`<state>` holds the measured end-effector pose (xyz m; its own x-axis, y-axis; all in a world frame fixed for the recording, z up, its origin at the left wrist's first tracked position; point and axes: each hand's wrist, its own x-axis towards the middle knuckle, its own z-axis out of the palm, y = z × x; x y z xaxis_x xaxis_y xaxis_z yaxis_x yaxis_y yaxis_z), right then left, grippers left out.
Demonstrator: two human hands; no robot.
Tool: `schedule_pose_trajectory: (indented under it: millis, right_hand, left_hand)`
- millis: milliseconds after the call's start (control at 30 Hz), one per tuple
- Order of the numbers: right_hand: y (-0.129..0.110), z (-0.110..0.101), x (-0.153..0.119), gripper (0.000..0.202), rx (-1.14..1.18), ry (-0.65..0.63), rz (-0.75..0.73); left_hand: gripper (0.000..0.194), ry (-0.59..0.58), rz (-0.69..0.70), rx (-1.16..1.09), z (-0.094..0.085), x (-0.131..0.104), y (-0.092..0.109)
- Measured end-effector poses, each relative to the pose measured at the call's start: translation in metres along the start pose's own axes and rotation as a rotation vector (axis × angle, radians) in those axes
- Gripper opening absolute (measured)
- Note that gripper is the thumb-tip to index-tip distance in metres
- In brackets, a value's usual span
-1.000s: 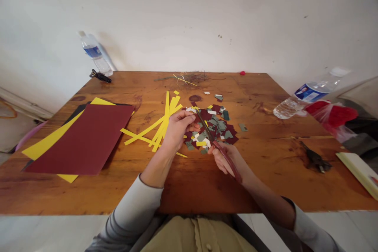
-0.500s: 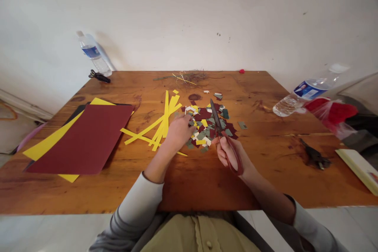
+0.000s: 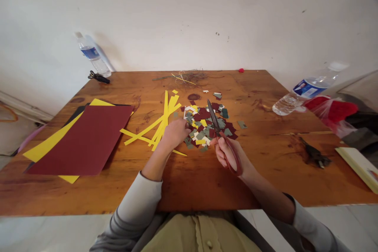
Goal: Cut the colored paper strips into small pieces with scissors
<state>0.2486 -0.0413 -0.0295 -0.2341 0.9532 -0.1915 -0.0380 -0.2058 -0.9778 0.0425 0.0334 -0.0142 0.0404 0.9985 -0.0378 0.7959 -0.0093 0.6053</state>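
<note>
Wooden table (image 3: pixel 189 181) against a bare white wall, clutter spread across it. My right hand (image 3: pixel 228 153) is closed through the red handles of the scissors (image 3: pixel 220 134), blades pointing up-frame over the heap of paper scraps (image 3: pixel 206 126) at centre; I can't tell whether the blades are parted or closed. My left hand (image 3: pixel 175 132) sits curled at the left edge of that heap, fingers down among the pieces, next to the yellow strips (image 3: pixel 161 126); can't tell if it has actually pinched anything. Main risk as I read it: left fingertips and blade tips are near each other over the same pile, so a careless snip could nick a finger. Second: scraps are small and loose, so a sleeve drag or hand sweep would scatter them toward the near table edge. Third: the strips are fanned and overlapping, so grabbing one could pull the others along and tangle them into the heap. Lower risk: the water bottle (image 3: pixel 307 90) lying on its side at right of frame could roll if the table gets bumped; I can't see whether the cap is sealed. Maroon sheet (image 3: pixel 85 139) on the yellow and dark sheets at left, second bottle (image 3: pixel 93 55) and black scissors (image 3: pixel 99 77) at upper left are well apart from my hands.
</note>
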Motion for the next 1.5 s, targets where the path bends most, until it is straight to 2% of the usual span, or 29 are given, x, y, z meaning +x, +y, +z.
schedule_pose_trajectory:
  millis: [67,167,267,433,633,833,967,1167,1333,1500]
  right_hand:
    - [-0.001,0.001,0.0,0.073,0.001,0.021,0.005]
    - [-0.001,0.003,0.0,0.071,-0.009,0.007,0.016]
    - [0.0,0.004,-0.001,0.072,-0.049,-0.019,0.036]
    - [0.002,0.005,-0.001,0.072,-0.151,-0.076,0.06]
    - [0.003,0.004,0.0,0.059,-0.21,-0.077,0.063]
    - [0.004,0.002,0.003,0.052,-0.221,-0.077,-0.001]
    - [0.01,0.0,0.005,0.052,-0.204,-0.078,-0.003]
    - [0.007,0.002,0.003,0.048,-0.214,-0.087,-0.023]
    - [0.002,0.002,0.002,0.044,-0.204,-0.083,0.056]
    - [0.015,-0.002,0.004,0.046,-0.21,-0.052,0.033]
  left_hand:
    - [0.02,0.011,0.004,-0.039,0.0,0.001,-0.001]
    - [0.018,0.089,-0.028,-0.194,-0.002,0.005,-0.005]
    - [0.012,0.13,-0.082,-0.478,-0.002,0.009,-0.008]
    - [0.008,0.109,-0.141,-0.941,-0.001,0.009,-0.002]
    - [0.009,0.193,-0.088,-1.082,-0.005,0.006,0.004]
    - [0.022,0.197,-0.081,-1.276,-0.008,0.003,0.01]
    - [0.026,0.239,-0.055,-1.315,-0.011,0.001,0.015]
    - [0.017,0.226,0.002,-1.214,-0.011,0.0,0.015]
    - [0.011,0.279,0.034,-1.132,-0.009,-0.001,0.015]
    - [0.01,0.366,0.001,-1.142,-0.008,0.0,0.015]
